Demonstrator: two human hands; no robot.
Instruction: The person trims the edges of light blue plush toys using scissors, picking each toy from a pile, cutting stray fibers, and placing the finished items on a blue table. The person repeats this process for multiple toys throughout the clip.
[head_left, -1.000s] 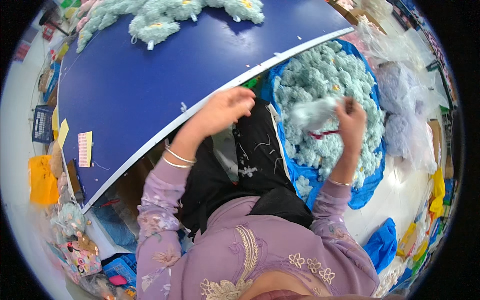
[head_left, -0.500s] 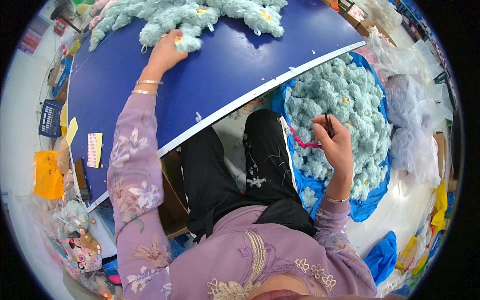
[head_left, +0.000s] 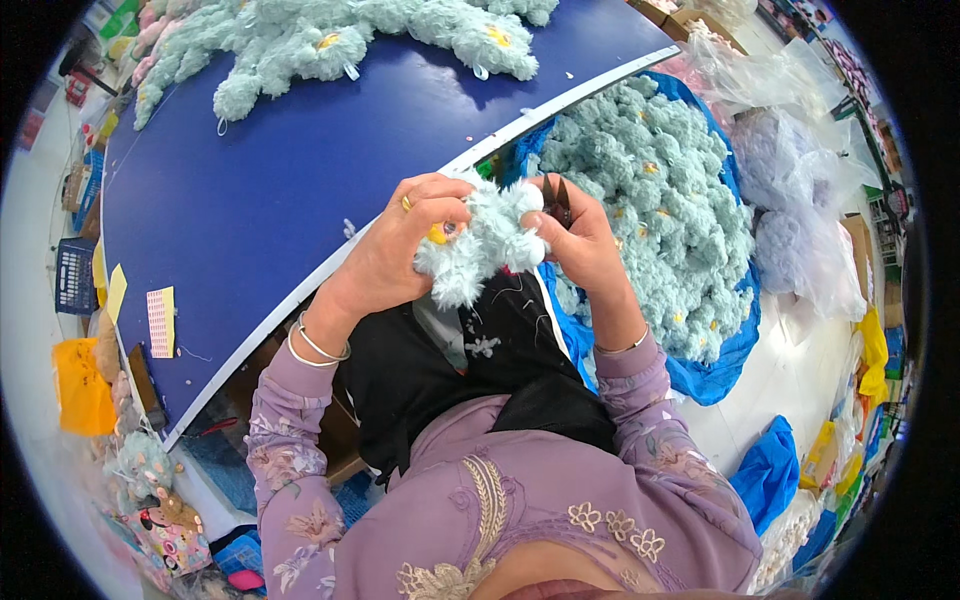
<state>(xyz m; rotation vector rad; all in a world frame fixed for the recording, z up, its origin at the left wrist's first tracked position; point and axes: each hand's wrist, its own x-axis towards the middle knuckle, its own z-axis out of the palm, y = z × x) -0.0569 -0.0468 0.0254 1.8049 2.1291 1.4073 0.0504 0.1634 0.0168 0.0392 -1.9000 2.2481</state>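
A fluffy pale-blue plush toy (head_left: pixel 487 238) with a small yellow patch is held up between my hands, over my lap by the table edge. My left hand (head_left: pixel 385 245) is closed around its left side. At the other end, the fingertips of my right hand (head_left: pixel 588 243) pinch the plush. Dark pointed thread snips (head_left: pixel 558 198) also sit in that hand, their tips sticking up past the fingers. A bit of pink cord shows below the plush, mostly hidden.
More pale-blue plush toys (head_left: pixel 300 55) are heaped along the far side of the blue table (head_left: pixel 270 190). A big blue bag (head_left: pixel 725 365) full of such plush stands on the floor at right. A sticker sheet (head_left: pixel 161 322) lies at the table's left.
My left hand has brought a plush toy from the far pile back to the table edge. My right hand, with the snips, has moved left and now grips the plush too.
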